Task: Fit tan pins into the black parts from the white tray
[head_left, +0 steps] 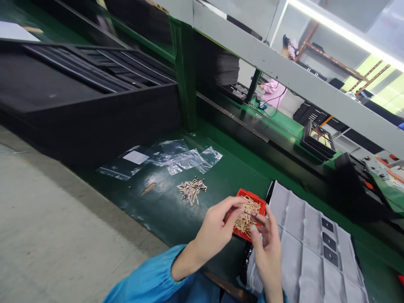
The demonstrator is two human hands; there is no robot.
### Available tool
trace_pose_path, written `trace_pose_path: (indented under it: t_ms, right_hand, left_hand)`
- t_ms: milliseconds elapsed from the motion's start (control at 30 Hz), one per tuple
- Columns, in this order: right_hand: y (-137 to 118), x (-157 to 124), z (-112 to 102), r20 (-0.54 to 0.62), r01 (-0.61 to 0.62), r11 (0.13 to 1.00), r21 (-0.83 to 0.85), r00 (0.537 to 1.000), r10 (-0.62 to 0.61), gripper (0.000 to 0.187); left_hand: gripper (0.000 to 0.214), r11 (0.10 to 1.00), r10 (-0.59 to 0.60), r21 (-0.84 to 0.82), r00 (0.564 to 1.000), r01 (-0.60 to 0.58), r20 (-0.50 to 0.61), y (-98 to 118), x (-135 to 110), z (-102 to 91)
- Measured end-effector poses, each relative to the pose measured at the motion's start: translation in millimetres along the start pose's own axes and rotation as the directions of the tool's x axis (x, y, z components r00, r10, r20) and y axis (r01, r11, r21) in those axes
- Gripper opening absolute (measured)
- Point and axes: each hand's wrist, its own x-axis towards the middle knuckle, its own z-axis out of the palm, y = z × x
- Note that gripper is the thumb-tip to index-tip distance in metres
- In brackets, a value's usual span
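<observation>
A red plastic tray [261, 207] holds a heap of small, thin beige pieces [248, 221]. Over its left side, my left hand [219, 221] is bent, with thumb and fingertips drawn together in a pinch. My right hand [268, 242] reaches over the tray's right side, its thumb and fingers curled towards the left fingertips. Something small and dark shows between the two hands, too small to name. To the left on the green tabletop [164, 214] lies a loose pile of similar beige pieces with dark ends [192, 190].
Clear plastic zip bags [186, 160] lie behind the loose pile, near a large black foam box [126, 122]. At right stands a grey pocketed sheet [303, 244] with several dark squares in it. Beyond the frame bar, a person in pink [274, 92] is at another bench.
</observation>
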Motion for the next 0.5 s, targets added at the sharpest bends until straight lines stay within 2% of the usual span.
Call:
trace_pose_path:
  t_ms: [67, 133, 200, 267, 333, 400, 500]
  right_hand:
    - [-5, -4, 5, -0.055, -0.014, 0.997, 0.077, 0.998, 0.018, 0.062]
    - [-5, -7, 9, -0.135, -0.031, 0.999, 0.045, 0.990, 0.037, 0.051]
    - [2, -11, 4, -0.211, -0.061, 0.998, -0.022, 0.976, 0.055, 0.046]
    - [17, -15, -22, -0.305, -0.093, 0.993, -0.080, 0.950, 0.064, 0.047]
    - [35, -19, -73, -0.447, -0.142, 0.979, -0.146, 0.892, 0.063, 0.053]
    - [54, -23, -143, -0.586, -0.214, 0.955, -0.204, 0.808, 0.056, 0.063]
    - [82, -20, -250, -0.681, -0.326, 0.908, -0.263, 0.729, 0.064, 0.075]
  left_hand:
    - [0.022, 0.997, 0.053, 0.053, 0.990, -0.060, 0.133, 2, -3, 4.1]
    - [0.027, 0.989, 0.052, 0.118, 0.949, -0.093, 0.311, 3, -4, 5.6]
    - [0.035, 0.974, -0.041, 0.218, 0.898, -0.062, 0.438, 3, -3, 3.4]
    - [0.046, 0.943, -0.147, 0.332, 0.868, -0.022, 0.474, 2, -1, -2.7]
    - [0.051, 0.909, -0.194, 0.417, 0.861, -0.023, 0.470, -3, 0, -11.1]
    - [0.045, 0.896, -0.221, 0.444, 0.862, -0.005, 0.456, -8, 2, -18.2]
    - [0.039, 0.895, -0.270, 0.442, 0.859, 0.057, 0.435, -12, 5, -19.6]
